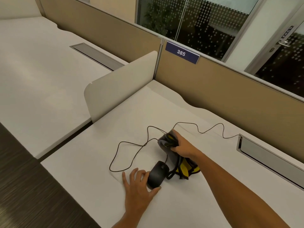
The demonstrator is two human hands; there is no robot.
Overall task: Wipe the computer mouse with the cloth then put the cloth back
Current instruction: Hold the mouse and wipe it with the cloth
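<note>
A black wired computer mouse [157,175] lies on the white desk [92,162]. My left hand [138,186] rests at its near left side, thumb and fingers touching the mouse body. A grey and yellow cloth [166,144] is bunched to the right of and behind the mouse. My right hand [182,145] grips the cloth's upper part; the cloth's lower end trails on the desk by the mouse. The mouse's thin black cable [131,146] loops across the desk.
The cable runs to a grey cable slot [269,155] at the right. A white divider panel [121,86] stands at the desk's left; a tan partition [230,92] with a blue "385" sign [181,52] closes the back. A second desk [41,71] lies left.
</note>
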